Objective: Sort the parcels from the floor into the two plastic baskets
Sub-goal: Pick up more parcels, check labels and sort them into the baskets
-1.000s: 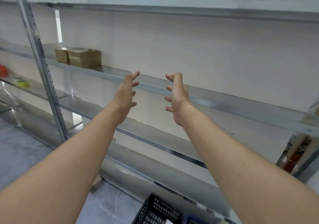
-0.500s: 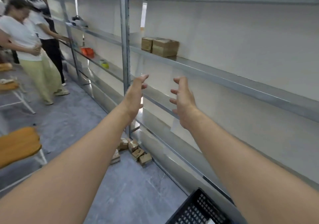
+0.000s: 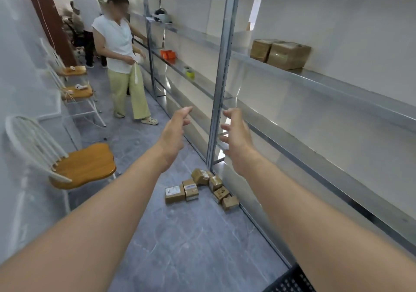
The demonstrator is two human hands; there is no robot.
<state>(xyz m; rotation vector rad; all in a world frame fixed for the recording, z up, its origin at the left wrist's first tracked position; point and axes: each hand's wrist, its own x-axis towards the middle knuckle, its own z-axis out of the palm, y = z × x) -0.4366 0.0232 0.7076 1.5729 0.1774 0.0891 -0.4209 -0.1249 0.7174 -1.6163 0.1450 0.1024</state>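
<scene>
Head view: left hand (image 3: pixel 174 134), right hand (image 3: pixel 234 134) raised, fingers spread, empty; cardboard parcels (image 3: pixel 198 188) on floor (image 3: pixel 191 246) by shelf upright (image 3: pixel 219 89); black basket (image 3: pixel 290 280) cropped at edge.

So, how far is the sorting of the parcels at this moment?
Done: nothing that I can see. Only a corner of one black basket shows, and its inside is hidden.
In hand: nothing. The left hand and right hand are held out empty, fingers loose.
Left: about six parcels lie on the floor by the shelf post, all to be picked up.
</scene>
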